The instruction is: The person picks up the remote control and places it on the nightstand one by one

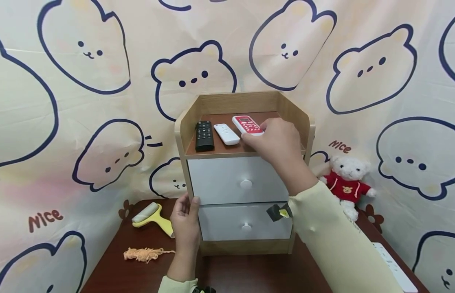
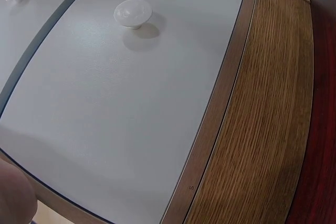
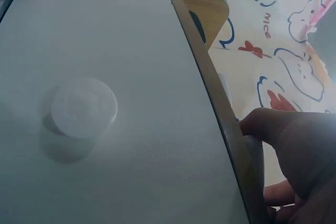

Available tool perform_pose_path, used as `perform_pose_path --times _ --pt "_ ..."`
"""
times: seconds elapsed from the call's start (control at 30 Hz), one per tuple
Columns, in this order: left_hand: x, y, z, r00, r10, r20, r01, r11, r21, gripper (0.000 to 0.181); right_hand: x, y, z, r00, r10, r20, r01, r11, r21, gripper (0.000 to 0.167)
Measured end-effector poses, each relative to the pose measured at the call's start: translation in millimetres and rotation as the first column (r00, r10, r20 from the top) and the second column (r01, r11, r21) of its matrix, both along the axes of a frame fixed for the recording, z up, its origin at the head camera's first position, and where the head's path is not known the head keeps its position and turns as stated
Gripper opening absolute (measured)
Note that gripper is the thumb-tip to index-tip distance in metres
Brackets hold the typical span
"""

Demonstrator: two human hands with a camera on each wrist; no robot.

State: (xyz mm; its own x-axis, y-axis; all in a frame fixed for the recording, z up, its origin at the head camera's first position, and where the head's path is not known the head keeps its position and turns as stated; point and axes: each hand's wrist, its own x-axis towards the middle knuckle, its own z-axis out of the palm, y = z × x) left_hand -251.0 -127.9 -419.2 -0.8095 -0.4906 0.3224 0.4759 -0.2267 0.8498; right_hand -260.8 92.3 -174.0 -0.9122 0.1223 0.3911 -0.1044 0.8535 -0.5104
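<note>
1. While the left hand [image 1: 185,224] rests against the cabinet's [image 1: 245,247] left edge, thumb apart from fingers, the right hand [image 1: 280,140] pinches the red remote's [image 1: 247,124] near end.
2. It's atop the cabinet, right of the white remote [image 1: 226,134]; lifted or touching, I can't tell.
3. Probably light, stiff, smooth: best gripped by its sides.

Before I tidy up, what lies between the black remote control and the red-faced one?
A white remote control lies there, in the head view.
</note>
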Motion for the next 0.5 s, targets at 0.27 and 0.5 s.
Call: perform_pose_path --times 0.27,0.5 --pt "1.5 0.0 0.4 1.0 -0.001 0.0 0.001 1.0 -0.016 0.033 -11.2 -3 3.3 0.998 -0.019 0.055 0.017 0.999 0.041 0.051" --pt "3.1 0.1 0.5 1.0 -0.003 -0.005 0.002 1.0 -0.023 0.034 -16.3 -5 3.1 0.997 -0.023 0.072 0.019 0.999 0.051 0.049"
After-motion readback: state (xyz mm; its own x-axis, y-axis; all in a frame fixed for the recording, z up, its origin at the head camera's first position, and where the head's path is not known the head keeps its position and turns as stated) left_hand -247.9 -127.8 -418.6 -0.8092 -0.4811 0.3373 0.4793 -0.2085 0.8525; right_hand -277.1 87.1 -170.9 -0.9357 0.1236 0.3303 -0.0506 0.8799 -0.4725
